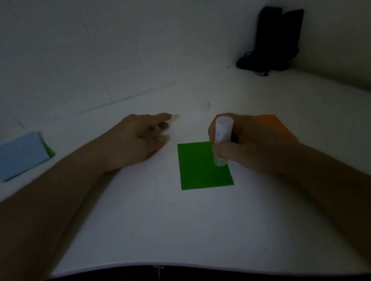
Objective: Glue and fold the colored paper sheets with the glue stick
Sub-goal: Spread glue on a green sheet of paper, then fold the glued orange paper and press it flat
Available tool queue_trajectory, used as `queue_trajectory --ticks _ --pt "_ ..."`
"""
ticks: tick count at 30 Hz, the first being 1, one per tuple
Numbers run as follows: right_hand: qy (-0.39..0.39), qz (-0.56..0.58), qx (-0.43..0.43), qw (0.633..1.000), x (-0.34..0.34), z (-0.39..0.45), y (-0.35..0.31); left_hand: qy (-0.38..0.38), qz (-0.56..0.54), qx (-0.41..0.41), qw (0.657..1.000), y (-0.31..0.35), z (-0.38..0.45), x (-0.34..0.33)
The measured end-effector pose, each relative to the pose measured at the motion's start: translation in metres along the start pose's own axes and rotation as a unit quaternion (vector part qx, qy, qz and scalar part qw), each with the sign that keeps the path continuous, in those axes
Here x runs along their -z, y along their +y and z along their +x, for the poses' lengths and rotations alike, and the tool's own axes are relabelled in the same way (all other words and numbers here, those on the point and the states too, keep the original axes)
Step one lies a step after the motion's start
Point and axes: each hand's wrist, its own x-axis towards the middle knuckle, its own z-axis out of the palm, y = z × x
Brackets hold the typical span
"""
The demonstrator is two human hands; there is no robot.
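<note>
One green sheet (201, 169), thin and floppy; I'd pin its left edge.
My right hand (254, 142) grips the glue stick (221, 140); left hand (139, 140) rests relaxed, holding nothing.

Left hand (141, 140) flat; right hand (254, 140) fisted

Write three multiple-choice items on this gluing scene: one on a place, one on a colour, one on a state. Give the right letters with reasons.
1. Where is the stack of spare sheets?
A. far left of the table
B. under the glue stick
C. beside the dark object in the corner

2. What colour is the sheet under the glue stick?
A. blue
B. green
C. red

3. What is the left hand doing?
A. gripping the glue stick
B. lifting the sheet
C. resting on the table, holding nothing

Key: 1 A, the stack lies at the table's left edge. 2 B, the sheet is plainly green. 3 C, the right hand grips the stick; the left lies loose.
</note>
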Motion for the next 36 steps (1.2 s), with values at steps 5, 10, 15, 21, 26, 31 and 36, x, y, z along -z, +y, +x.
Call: queue_trajectory --ticks 5,10,15,21,26,31,36 --pt "0.044 0.014 0.002 0.999 -0.005 0.025 0.018 0.072 0.008 0.022 0.997 0.008 -0.003 0.001" --pt "0.105 -0.023 -0.01 0.994 -0.01 0.039 0.036 0.15 -0.021 0.028 0.988 0.012 0.0 0.0" --pt "0.231 0.095 -0.049 0.967 0.002 0.043 0.032 0.195 -0.037 0.025 0.98 0.013 0.001 -0.004" --pt "0.208 0.215 -0.118 0.947 0.026 0.061 0.031 0.198 -0.063 0.014 0.978 0.015 0.0 -0.007" --pt "0.198 0.195 -0.138 0.951 0.023 0.074 0.049 0.201 -0.058 -0.003 0.978 0.017 0.0 -0.01" --pt "0.216 0.157 -0.104 0.958 0.001 0.089 0.058 0.216 -0.045 -0.018 0.975 0.02 0.008 -0.012" --pt "0.206 0.074 -0.073 0.973 -0.014 0.103 0.039 0.162 0.021 -0.088 0.983 0.015 0.011 -0.011"
